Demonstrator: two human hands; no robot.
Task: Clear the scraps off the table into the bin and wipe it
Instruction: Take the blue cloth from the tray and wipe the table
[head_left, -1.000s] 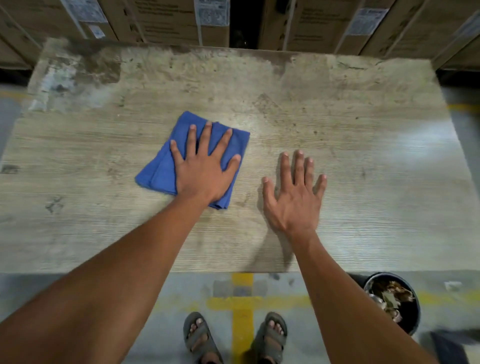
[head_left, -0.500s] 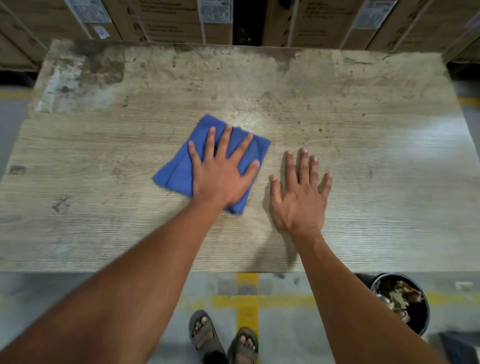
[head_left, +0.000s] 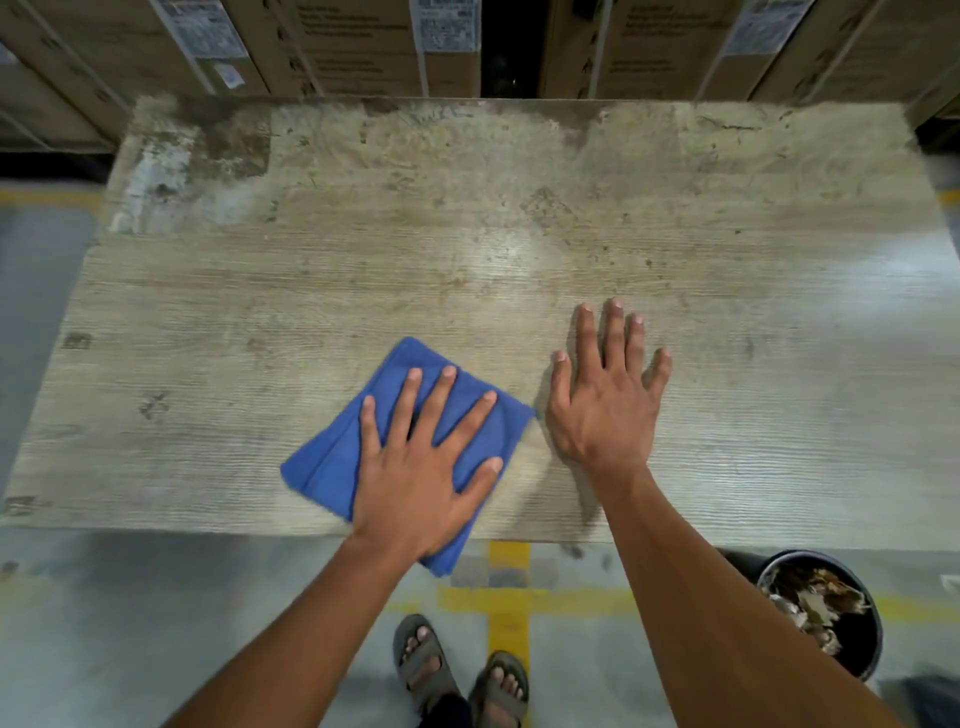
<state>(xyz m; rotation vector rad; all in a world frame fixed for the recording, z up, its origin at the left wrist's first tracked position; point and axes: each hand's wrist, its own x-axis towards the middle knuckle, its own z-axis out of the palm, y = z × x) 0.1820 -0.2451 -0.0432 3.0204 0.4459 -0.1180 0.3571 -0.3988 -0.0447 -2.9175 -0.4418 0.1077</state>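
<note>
Open tabletop all round
Table (head_left: 727, 249) lies bare beyond both hands; only the right hand (head_left: 605, 402) just beside the cloth (head_left: 332, 467) blocks its rightward path.

One wooden table (head_left: 727, 364) carries one folded blue cloth (head_left: 332, 467). Two hands are in view: one left hand (head_left: 421, 467), flat on the cloth, and one right hand (head_left: 602, 410), flat on the bare tabletop, each showing five spread fingers. One black bin (head_left: 867, 660) of scraps (head_left: 810, 603) stands on the floor at lower right. Two sandalled feet (head_left: 462, 675) show below the table edge. Several cardboard boxes (head_left: 353, 47), at least five, line the far side; four white labels are visible on them.
</note>
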